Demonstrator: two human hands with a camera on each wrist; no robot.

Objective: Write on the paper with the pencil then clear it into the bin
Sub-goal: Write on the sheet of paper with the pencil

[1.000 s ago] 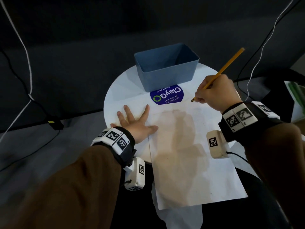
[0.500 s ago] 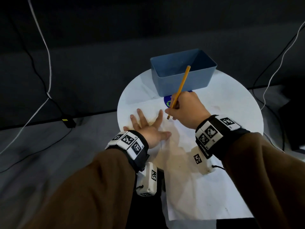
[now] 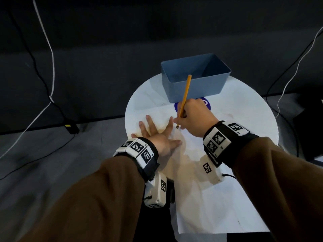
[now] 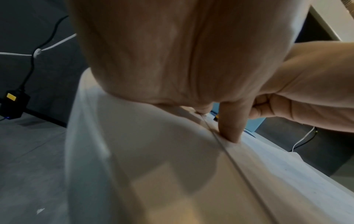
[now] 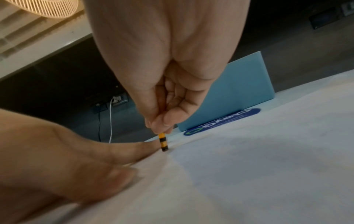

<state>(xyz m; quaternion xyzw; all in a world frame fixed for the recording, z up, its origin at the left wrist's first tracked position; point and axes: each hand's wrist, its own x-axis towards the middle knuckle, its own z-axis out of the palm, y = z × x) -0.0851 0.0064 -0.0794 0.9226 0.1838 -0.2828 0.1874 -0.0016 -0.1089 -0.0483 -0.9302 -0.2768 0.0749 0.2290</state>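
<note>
One round white table (image 3: 244, 109) carries everything here, and places below are given relative to it. Over its near half lies the sheet of paper (image 3: 218, 206), its near corner hanging past the table's near edge. At the table's far edge stands the blue bin (image 3: 194, 88), open side up, with a round blue sticker (image 5: 226, 119) on the tabletop just in front of it. Both forearms in brown sleeves reach in from the near side. The left hand (image 3: 157, 135) lies palm down at the table's left side, fingers straight and spread wide, the forefinger and thumb pressing on the paper's left edge while the other fingers rest on the bare tabletop. The right hand (image 3: 194, 117) is poised near the middle of the table, just right of the left forefinger, knuckles up, its fingers curled tight around the pencil (image 3: 185, 96). The yellow pencil stands nearly upright, leaning away toward the bin, its dark-banded lower end (image 5: 163, 143) down at the paper beside the left forefinger's tip.
</note>
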